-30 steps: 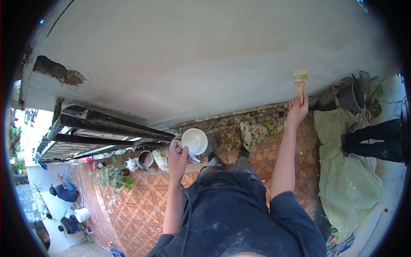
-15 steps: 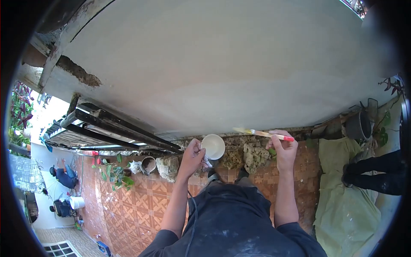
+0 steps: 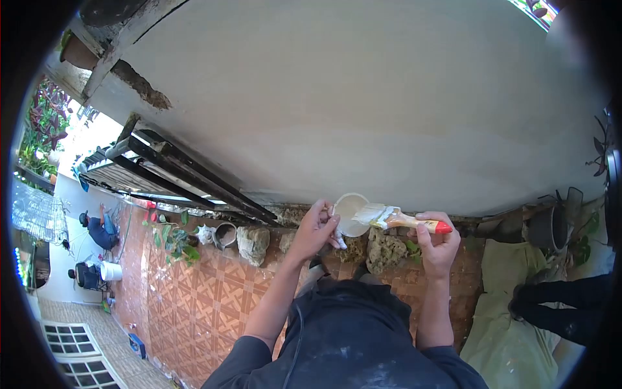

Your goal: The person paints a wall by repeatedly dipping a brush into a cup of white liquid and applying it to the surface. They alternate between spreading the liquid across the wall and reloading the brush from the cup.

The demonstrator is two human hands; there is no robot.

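Head view: left hand, fingers nearly closed, grips round white cup; right hand pinches red-tipped wooden paintbrush at cup.

You have two hands, one brush and one cup near the centre, two people and one white bucket at left, one green sheet at lower right.

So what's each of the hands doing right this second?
Left hand: closed on the rim of a white cup.
Right hand: closed around a paintbrush's handle, bristles at the cup.
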